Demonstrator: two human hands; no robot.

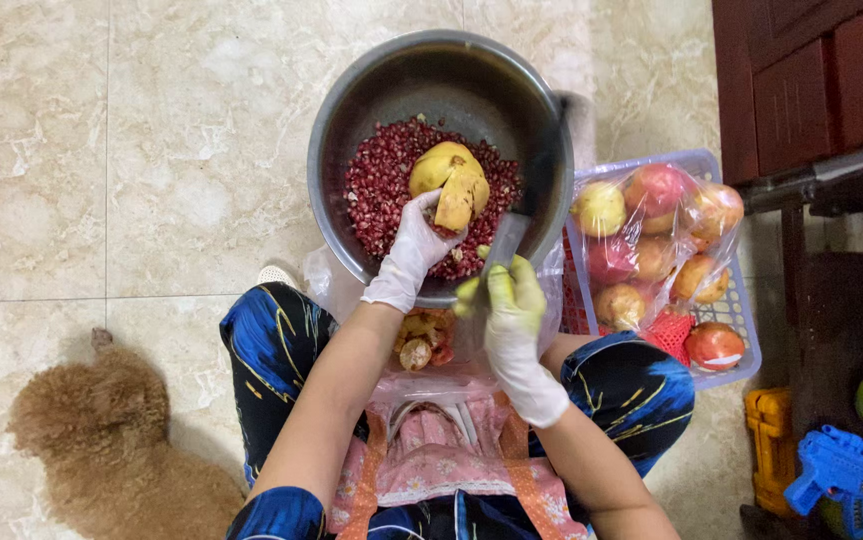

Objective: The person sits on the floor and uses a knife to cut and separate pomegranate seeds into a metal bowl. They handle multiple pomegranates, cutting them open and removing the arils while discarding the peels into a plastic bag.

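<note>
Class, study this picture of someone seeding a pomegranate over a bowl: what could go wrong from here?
1. The knife in the right hand lies close to the left hand holding the pomegranate piece; a slip might cut its fingers.
2. The metal bowl sits on the floor near the dog, which could nose in.

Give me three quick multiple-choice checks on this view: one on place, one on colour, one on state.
1. Where is the pomegranate piece?
A in the basket
B over the metal bowl
C on the floor

2. What colour are the seeds?
A dark red
B green
C white

3. What does the right hand do?
A hangs empty
B grips a knife
C pets the dog

Answers: 1 B, the left hand holds it above the seeds. 2 A, they fill the bowl dark red. 3 B, gloved fingers wrap the handle.
</note>
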